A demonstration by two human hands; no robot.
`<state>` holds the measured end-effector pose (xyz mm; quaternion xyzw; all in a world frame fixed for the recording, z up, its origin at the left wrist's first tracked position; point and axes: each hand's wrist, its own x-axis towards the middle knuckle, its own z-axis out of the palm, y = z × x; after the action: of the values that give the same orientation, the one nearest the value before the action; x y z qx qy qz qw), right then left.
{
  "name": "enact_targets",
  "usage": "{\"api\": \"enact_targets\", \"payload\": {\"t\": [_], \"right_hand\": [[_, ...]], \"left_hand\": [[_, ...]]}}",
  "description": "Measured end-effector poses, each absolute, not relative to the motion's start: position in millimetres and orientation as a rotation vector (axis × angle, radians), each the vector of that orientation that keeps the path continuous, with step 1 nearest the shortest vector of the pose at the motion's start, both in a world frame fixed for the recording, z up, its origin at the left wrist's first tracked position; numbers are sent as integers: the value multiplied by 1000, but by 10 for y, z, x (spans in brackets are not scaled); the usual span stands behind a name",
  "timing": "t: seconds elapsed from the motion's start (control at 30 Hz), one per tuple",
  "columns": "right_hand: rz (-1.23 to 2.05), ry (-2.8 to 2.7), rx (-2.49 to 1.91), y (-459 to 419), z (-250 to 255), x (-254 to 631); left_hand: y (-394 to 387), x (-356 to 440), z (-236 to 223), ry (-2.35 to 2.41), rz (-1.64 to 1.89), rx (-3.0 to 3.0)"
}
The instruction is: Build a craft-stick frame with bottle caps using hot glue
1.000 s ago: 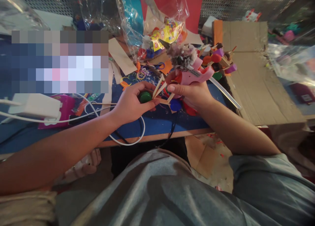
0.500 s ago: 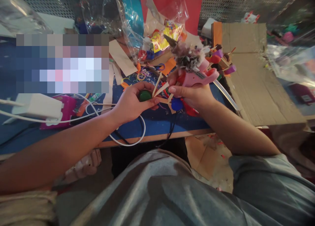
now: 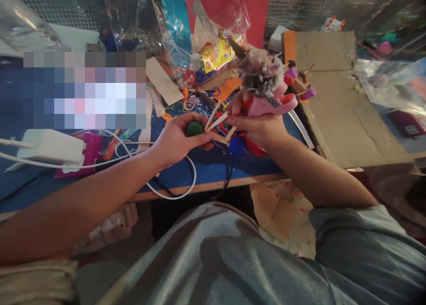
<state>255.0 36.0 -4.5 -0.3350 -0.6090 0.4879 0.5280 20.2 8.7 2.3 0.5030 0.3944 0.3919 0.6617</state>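
Observation:
My left hand (image 3: 184, 136) is closed around a small wooden-stick piece (image 3: 219, 138), with a round green cap (image 3: 195, 128) under the curled fingers. Thin sticks rise from this piece, and a blue cap (image 3: 237, 145) shows near its far end. In my right hand (image 3: 259, 125), thumb and fingers pinch the end of a pale flat strip (image 3: 218, 121), whose other end meets the sticks by my left fingertips. Just beyond the right hand is a pink plastic object (image 3: 273, 105) with matted grey fluff (image 3: 261, 76); whether the hand touches it is unclear. Something red shows beneath that hand.
Colourful loose bands and scraps litter the blue tabletop (image 3: 199, 176). Behind them lie a clear bag with a yellow packet (image 3: 218, 59) and red paper (image 3: 259, 17). Cardboard (image 3: 353, 119) covers the right side. At left are a white charger (image 3: 49, 146) and cables.
The view has shifted slightly. Both hands keep their grips, and the pale strip stays between them with hardly any movement.

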Motion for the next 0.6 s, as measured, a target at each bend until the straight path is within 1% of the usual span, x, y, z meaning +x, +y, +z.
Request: {"api": "enact_targets", "payload": {"t": [0.17,0.3,0.6], "right_hand": [[1204,-1379,-729,318,4,2512],[1169,-1292,-710,323,35,2516],[910,-1139,-993,592,-14,2732]], "left_hand": [[87,220,0,860,905,1032],[85,219,16,849,906,971],[75,187,125,776,955,855]]}}
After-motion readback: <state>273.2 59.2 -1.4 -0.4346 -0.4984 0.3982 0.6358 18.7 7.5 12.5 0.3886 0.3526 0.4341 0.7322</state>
